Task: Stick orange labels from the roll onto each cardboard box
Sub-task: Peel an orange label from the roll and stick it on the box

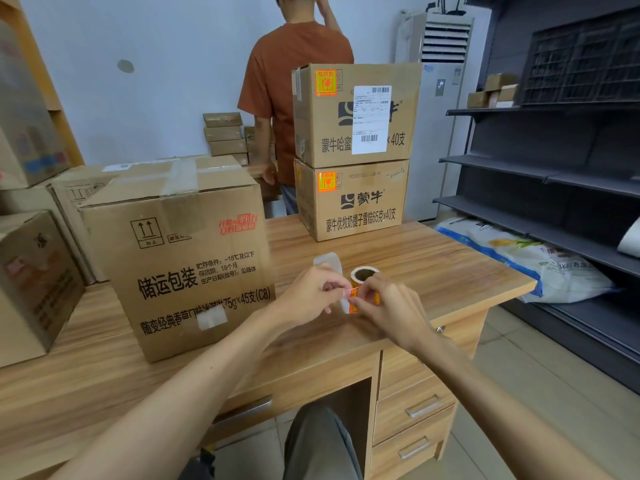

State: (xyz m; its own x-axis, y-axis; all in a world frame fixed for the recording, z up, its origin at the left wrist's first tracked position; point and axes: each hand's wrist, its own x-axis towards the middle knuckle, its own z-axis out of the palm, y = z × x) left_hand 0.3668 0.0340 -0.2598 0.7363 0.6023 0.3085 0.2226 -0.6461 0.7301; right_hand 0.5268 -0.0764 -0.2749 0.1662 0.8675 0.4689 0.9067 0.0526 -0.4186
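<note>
Desk [450, 265]: large cardboard box [180, 251] toward the left edge; two stacked boxes [356, 112] at the back edge, each bearing an orange sticker [326, 83]. Near the front edge, right hand [391, 306] curls round the upright label roll [363, 274]. Left hand [308, 292] fingertips pinch an orange label [355, 296] at the roll's side.

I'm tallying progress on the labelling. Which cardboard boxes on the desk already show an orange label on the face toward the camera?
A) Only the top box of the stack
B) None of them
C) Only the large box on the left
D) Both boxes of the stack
D: the upper stacked box and the lower stacked box each carry an orange label at the front's upper left, while the large left box shows none.
</note>
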